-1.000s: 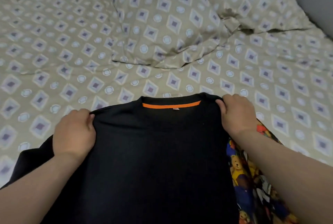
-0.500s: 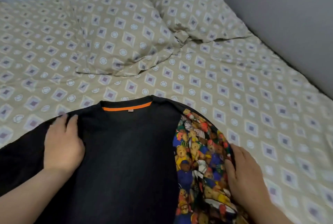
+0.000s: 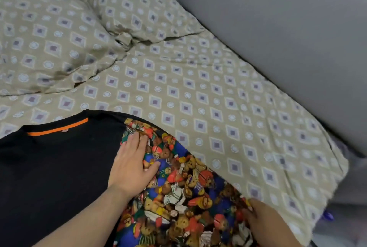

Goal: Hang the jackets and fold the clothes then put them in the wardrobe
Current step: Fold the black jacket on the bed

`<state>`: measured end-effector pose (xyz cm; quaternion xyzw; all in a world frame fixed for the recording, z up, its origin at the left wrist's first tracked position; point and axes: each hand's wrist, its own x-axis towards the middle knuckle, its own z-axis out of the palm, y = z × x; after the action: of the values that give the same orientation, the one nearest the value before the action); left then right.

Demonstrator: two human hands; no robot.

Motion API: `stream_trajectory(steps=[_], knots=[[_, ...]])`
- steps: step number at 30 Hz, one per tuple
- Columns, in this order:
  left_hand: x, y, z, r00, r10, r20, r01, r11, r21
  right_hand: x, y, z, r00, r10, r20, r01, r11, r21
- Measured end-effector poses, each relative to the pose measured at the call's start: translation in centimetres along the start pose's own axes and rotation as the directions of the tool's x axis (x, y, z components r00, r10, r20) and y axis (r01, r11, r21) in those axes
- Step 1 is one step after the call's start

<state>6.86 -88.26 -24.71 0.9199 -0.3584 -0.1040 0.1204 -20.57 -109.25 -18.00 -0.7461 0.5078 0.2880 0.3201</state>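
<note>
The left hand [image 3: 132, 164] lies flat, fingers straight, pinning the shirt [image 3: 59, 167] to the bed [image 3: 218, 97], probably while the right hand [image 3: 264, 221], grip unclear, tugs the bear-print cloth [image 3: 178, 187].

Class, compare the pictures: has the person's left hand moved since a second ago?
Yes. The left hand has crossed from left of the shirt's orange collar strip to its right, now lying flat where black shirt meets teddy-bear cloth.

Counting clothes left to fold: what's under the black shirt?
Beyond the black shirt, only patterned bedsheet shows. Teddy-bear fabric adjoins its right edge; whether it runs underneath is covered.
</note>
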Motion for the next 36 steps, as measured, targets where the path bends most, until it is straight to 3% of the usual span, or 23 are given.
stream_trajectory(steps=[3,7,9,10,12,14,17,23,25,27,29,31,33,34,36], knots=[[-0.5,0.3,0.2,1.000,-0.019,-0.013,0.019,1.000,0.003,3.2,0.6,-7.4,0.916,-0.175,-0.360,0.092,0.967,-0.236],[-0.4,1.0,0.0,1.000,-0.009,0.020,0.008,0.996,0.085,7.9,-3.4,-16.3,0.652,-0.396,-0.647,0.074,0.882,-0.466],[-0.2,1.2,-0.1,0.999,-0.023,0.036,0.018,0.993,0.118,9.8,-5.5,-17.7,0.529,-0.403,-0.747,0.072,0.898,-0.434],[-0.2,1.3,-0.1,0.999,-0.029,0.045,0.023,0.992,0.126,10.4,-5.9,-17.3,0.508,-0.380,-0.773,0.092,0.916,-0.390],[-0.1,1.5,-0.3,0.997,-0.037,0.073,0.027,0.991,0.129,11.4,-5.9,-14.6,0.537,-0.433,-0.724,0.150,0.894,-0.423],[-0.1,1.6,-0.5,0.994,-0.037,0.104,0.021,0.988,0.150,11.8,-4.5,-10.6,0.639,-0.539,-0.548,0.236,0.816,-0.527],[0.2,1.4,-0.6,0.992,-0.033,0.125,0.013,0.987,0.161,12.5,-1.4,-6.5,0.760,-0.526,-0.382,0.281,0.795,-0.537],[0.4,1.0,0.2,0.997,0.010,0.078,-0.021,0.990,0.140,13.3,-0.2,-6.0,0.716,-0.478,-0.509,0.317,0.872,-0.373],[0.4,0.8,0.4,0.998,0.013,0.067,-0.023,0.988,0.155,13.4,1.0,-6.7,0.663,-0.300,-0.686,0.302,0.945,-0.122],[0.4,1.0,0.3,0.998,0.003,0.063,-0.014,0.984,0.177,13.0,2.4,-8.4,0.630,0.013,-0.777,0.248,0.944,0.217],[0.2,1.2,0.3,0.998,-0.014,0.065,0.002,0.983,0.185,12.4,3.3,-10.2,0.685,0.347,-0.641,0.136,0.803,0.580],[0.0,1.4,0.2,0.997,-0.032,0.071,0.019,0.982,0.186,12.1,3.3,-11.5,0.786,0.486,-0.382,0.127,0.478,0.869],[0.0,1.5,0.0,0.996,-0.043,0.079,0.025,0.977,0.212,11.9,2.1,-12.8,0.890,0.428,-0.154,0.145,0.055,0.988],[0.1,1.6,0.0,0.996,-0.043,0.083,0.023,0.974,0.224,12.0,1.6,-13.5,0.917,0.387,-0.095,0.136,-0.080,0.987],[0.2,1.5,0.3,0.995,-0.051,0.080,0.031,0.972,0.234,12.2,0.7,-15.2,0.939,0.344,-0.019,0.108,-0.239,0.965]])
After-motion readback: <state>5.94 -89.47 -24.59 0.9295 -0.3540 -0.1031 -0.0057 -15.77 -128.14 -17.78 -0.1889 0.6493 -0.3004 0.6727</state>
